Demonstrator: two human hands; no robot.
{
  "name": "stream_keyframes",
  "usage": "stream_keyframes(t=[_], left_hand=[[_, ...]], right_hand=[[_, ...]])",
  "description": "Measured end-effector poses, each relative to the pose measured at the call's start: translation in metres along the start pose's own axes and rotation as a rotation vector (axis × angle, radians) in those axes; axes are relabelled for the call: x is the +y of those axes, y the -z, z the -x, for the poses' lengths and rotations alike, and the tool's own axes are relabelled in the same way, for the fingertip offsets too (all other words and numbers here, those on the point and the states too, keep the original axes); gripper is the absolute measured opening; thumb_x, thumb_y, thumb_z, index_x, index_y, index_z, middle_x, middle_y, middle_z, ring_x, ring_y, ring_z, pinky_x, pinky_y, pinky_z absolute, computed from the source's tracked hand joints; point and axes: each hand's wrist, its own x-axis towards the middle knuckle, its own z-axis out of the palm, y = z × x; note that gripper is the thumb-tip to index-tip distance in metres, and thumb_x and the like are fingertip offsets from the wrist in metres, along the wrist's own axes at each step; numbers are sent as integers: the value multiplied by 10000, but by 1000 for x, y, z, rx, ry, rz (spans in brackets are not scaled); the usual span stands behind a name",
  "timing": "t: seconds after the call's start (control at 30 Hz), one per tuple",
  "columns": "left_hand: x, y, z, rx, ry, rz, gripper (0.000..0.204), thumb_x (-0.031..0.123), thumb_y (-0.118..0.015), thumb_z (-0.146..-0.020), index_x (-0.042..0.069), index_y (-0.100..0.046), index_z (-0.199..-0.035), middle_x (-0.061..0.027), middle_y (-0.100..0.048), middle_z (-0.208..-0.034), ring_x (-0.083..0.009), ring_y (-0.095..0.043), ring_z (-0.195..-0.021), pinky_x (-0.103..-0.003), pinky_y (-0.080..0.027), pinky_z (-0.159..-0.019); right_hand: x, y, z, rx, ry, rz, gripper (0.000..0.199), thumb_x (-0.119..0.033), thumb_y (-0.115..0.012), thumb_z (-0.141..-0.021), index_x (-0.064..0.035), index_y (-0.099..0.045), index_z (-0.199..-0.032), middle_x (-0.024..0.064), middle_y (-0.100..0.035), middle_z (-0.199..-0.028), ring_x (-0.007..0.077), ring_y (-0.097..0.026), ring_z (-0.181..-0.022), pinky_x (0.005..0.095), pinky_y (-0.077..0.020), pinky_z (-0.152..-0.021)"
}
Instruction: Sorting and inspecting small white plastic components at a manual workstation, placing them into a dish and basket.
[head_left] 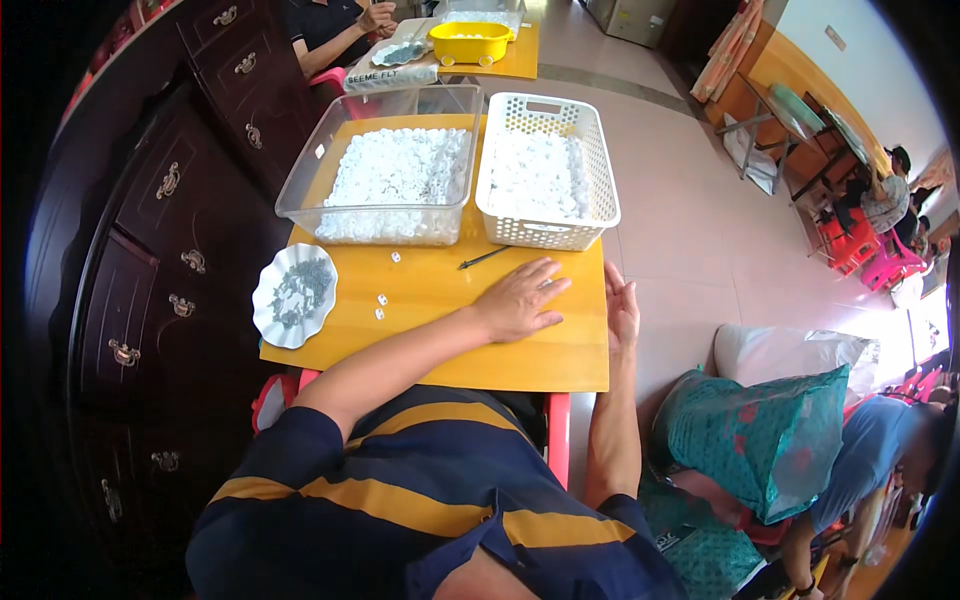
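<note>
My left hand (520, 298) lies flat, palm down, on the yellow table (520, 360), fingers spread and holding nothing. A thin dark tool (485, 258) lies just beyond it, in front of a white slotted basket (545, 225) filled with small white parts. My right hand (621, 305) rests against the table's right edge, fingers loosely open and empty. A clear plastic bin (300, 185) of white parts stands to the left of the basket. Three small white pieces (381, 300) lie loose on the table. A white scalloped dish (262, 300) with small dark parts sits at the left edge.
Dark wooden drawers (160, 240) run along the left. Another person (335, 25) sits at a far table with a yellow tub (470, 42). Green patterned bags (760, 440) stand on the floor to the right, and a person in blue (880, 450) bends beside them. More people sit at the far right.
</note>
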Motion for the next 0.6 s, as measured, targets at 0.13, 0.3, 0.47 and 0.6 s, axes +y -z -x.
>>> stream_keyframes(t=[0.13, 0.3, 0.47, 0.6], left_hand=[[-2, -28, -26, 103, -182, 57, 409, 185, -624, -890, -19, -584, -1242, -257, -536, -1308, -420, -475, -1276, -479, -384, -1093], [10, -48, -58, 71, -286, 147, 288, 88, -550, -879, -61, -615, -1116, -228, -582, -1174, -398, -531, -1157, -471, -416, -1030], [21, -67, -83, 310, -374, 127, 168, 87, -550, -896, -42, -612, -985, -214, -591, -1037, -385, -556, -1052, -466, -443, -941], [23, -71, -92, 200, -276, 234, 132, 101, -554, -901, -22, -601, -892, -195, -611, -964, -371, -581, -997, -465, -457, -895]], right_hand=[[-1, 8, -7, 49, 56, -26, 578, -414, -354, -1090, 9, -397, -1481, 165, -467, -1500, 286, -460, -1375, 429, -375, -1166], [0, 7, -9, 35, 41, -40, 551, -375, -408, -1086, 17, -409, -1472, 157, -472, -1491, 274, -464, -1365, 418, -378, -1160], [1, 16, -13, 70, 64, 77, 545, -364, -392, -1094, 16, -392, -1484, 133, -486, -1457, 249, -490, -1325, 395, -398, -1140], [4, 17, -11, 51, 60, -55, 556, -370, -364, -1100, 20, -368, -1495, 137, -481, -1459, 244, -488, -1325, 392, -406, -1132]])
